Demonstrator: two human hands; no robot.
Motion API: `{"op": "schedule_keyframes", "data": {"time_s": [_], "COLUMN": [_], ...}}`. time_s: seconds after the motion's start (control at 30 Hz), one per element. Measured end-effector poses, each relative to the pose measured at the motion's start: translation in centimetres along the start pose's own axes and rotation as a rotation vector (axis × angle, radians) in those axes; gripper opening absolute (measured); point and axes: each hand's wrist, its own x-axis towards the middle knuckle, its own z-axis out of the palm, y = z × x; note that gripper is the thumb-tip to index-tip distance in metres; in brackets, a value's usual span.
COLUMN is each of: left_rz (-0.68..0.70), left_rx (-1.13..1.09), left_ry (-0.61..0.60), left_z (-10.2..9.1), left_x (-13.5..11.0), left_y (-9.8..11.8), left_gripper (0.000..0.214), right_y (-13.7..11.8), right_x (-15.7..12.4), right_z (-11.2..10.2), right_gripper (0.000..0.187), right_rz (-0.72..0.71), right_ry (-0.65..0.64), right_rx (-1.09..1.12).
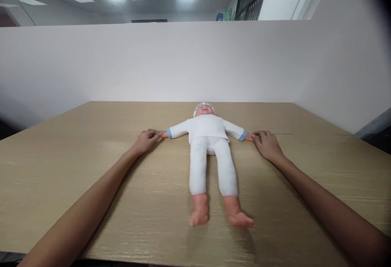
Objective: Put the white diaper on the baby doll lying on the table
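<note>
A baby doll (208,145) in a white suit with blue cuffs and a white cap lies on its back in the middle of a light wooden table (91,169), arms spread, bare feet toward me. My left hand (147,140) pinches the doll's hand at the left, fingers closed on it. At the right, my right hand (267,144) holds the doll's other hand, fingers curled over it. Both of my arms stretch forward across the table.
White partition walls (122,63) stand close behind the table and along its right side. The table's near edge runs along the bottom of the view, with dark floor showing at the far left and right.
</note>
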Motion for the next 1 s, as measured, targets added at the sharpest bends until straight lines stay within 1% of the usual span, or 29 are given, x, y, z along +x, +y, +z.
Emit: {"op": "schedule_keyframes", "data": {"time_s": [0.2,0.37,0.4,0.47,0.53,0.6,0.7,0.8,0.9,1.0], "left_rz": [0.059,0.121,0.133,0.166,0.199,0.21,0.219,0.24,0.237,0.218], "left_rx": [0.058,0.11,0.122,0.133,0.13,0.122,0.127,0.13,0.131,0.128], "left_ry": [0.008,0.04,0.051,0.066,0.061,0.043,0.035,0.029,0.024,0.025], "left_z": [0.3,1.0,1.2,1.7,2.2,2.8,3.6,4.2,4.3,4.2], "left_x": [0.0,-0.3,-0.4,-0.3,0.0,0.6,1.7,2.5,2.6,2.2], "left_y": [0.0,-0.1,-0.1,0.2,0.8,1.6,2.7,3.2,3.1,2.9], "left_gripper": [0.055,0.058,0.059,0.064,0.072,0.076,0.07,0.064,0.063,0.063], "right_y": [-0.6,-1.8,-2.2,-3.3,-4.5,-5.6,-6.7,-7.2,-7.3,-7.3], "right_x": [-0.1,-0.3,-0.3,-0.3,-0.1,0.4,1.5,2.4,2.8,2.6], "right_z": [-0.3,-1.3,-1.5,-2.2,-2.6,-2.8,-2.4,-2.0,-1.9,-2.0], "right_gripper": [0.05,0.053,0.053,0.054,0.056,0.058,0.055,0.052,0.048,0.046], "right_rz": [0.017,0.008,-0.01,-0.095,-0.206,-0.277,-0.269,-0.247,-0.246,-0.257], "right_ry": [0.008,0.027,0.026,0.004,-0.034,-0.07,-0.089,-0.115,-0.141,-0.151], "right_rx": [0.008,0.029,0.039,0.09,0.174,0.255,0.298,0.333,0.405,0.431]}}
